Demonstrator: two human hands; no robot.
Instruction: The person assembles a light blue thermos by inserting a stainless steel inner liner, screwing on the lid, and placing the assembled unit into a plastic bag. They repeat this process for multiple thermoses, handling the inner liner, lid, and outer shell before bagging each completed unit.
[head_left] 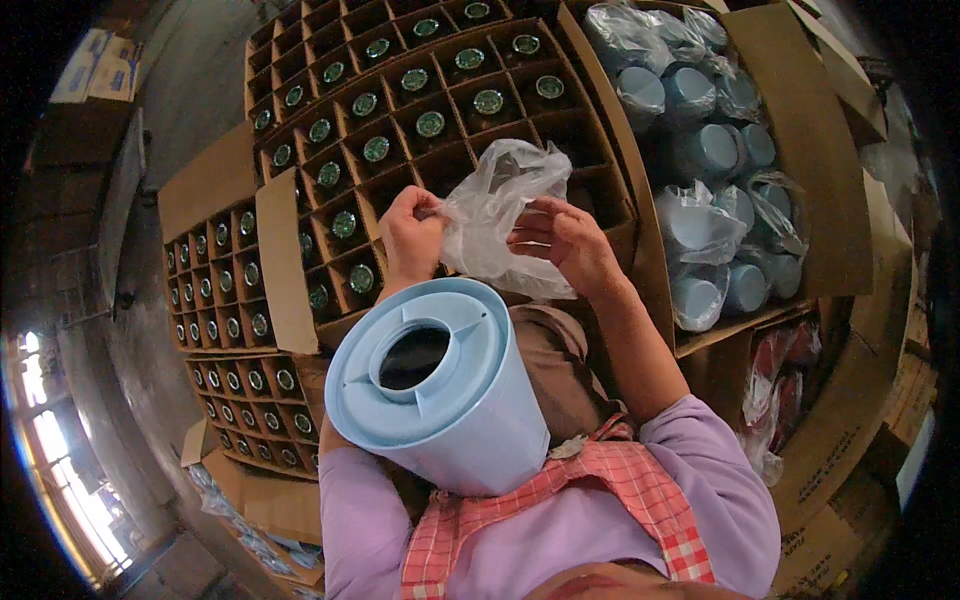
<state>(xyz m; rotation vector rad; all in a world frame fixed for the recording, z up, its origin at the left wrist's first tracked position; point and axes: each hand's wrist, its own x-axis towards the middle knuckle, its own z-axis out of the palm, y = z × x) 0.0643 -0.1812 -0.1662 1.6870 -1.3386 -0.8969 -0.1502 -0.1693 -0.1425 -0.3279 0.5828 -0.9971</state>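
Note:
My left hand [412, 232] pinches the edge of a crumpled clear plastic bag [505, 190]. On the bag's other side is my right hand [570, 243], its fingers stretched out and apart against the film. A light blue plastic container [465, 420] leans on my apron, resting over my left forearm. Its round end faces up, with a raised ring around a dark hole. Beyond my hands stands a divided carton [455, 160], several cells holding bottles with greenish tops.
To the right, an open carton [660, 240] holds light blue containers [708, 150], some in clear bags. Divided cartons of bottles [220, 275] stand at the left. Red bagged items [770, 380] sit below the right carton. More cartons [830, 480] are at the lower right.

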